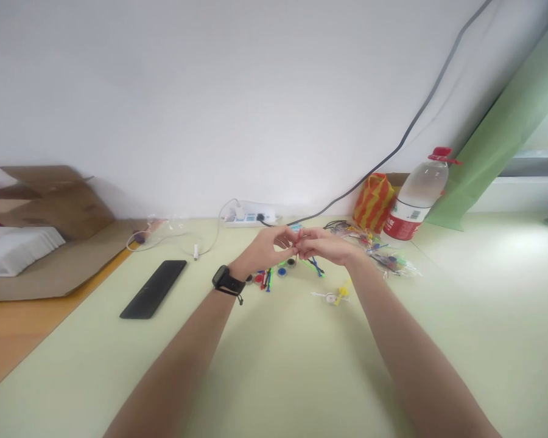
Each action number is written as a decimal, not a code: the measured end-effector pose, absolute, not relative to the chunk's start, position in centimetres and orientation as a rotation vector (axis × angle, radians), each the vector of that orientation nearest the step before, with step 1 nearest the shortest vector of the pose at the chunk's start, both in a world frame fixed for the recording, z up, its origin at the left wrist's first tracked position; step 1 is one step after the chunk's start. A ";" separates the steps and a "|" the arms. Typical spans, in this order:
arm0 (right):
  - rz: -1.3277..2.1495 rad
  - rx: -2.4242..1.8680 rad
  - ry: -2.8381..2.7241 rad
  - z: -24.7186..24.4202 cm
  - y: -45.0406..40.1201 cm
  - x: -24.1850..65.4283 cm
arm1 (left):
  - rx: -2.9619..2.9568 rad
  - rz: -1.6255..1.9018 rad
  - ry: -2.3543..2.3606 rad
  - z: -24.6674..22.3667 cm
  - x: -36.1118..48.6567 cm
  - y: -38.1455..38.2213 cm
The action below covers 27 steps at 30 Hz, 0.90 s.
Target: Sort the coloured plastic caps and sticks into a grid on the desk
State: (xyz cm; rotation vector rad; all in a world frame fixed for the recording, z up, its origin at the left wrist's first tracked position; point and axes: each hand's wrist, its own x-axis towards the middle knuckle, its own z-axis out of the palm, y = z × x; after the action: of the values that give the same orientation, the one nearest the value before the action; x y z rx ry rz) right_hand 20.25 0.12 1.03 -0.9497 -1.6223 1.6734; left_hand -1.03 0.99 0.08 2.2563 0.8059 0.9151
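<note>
two hands at work over the middle of the pale table. at left, an open cardboard box with a stack of white pieces on its flap; at right, by the wall, a red-and-yellow striped bag, contents hidden, beside an upright-looking, slightly leaning bottle with a red cap; just in front, clear plastic bags with small colorful parts inside. left hand, black watch at the wrist, and right hand close together, forearms reaching inward from both sides. fingers of both narrowed around a small red piece, exact grip partly hidden. just below, colorful sticks and round pieces. tabletop stretching between the forearms and far to the right; left edge beyond the black slab, wall close behind the power strip.
</note>
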 end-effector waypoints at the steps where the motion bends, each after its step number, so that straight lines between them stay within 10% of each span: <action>1: 1.682 -0.937 -1.631 1.0 0.1 20.3 | 2.261 0.904 0.796 0.1 -1.0 0.9; 18: 1.619 -0.875 -1.685 0.7 0.3 20.2 | 2.241 0.921 0.790 0.8 -0.6 0.4; 27: 1.154 -1.556 -2.032 -1.2 1.2 20.1 | 2.152 0.634 0.853 -0.1 -0.7 -0.2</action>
State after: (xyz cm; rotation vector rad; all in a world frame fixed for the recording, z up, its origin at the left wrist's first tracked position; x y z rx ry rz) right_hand 20.13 1.23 -1.18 -1.5564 -2.0322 1.1544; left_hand -0.65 -0.22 -0.13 2.1520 0.8532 0.6340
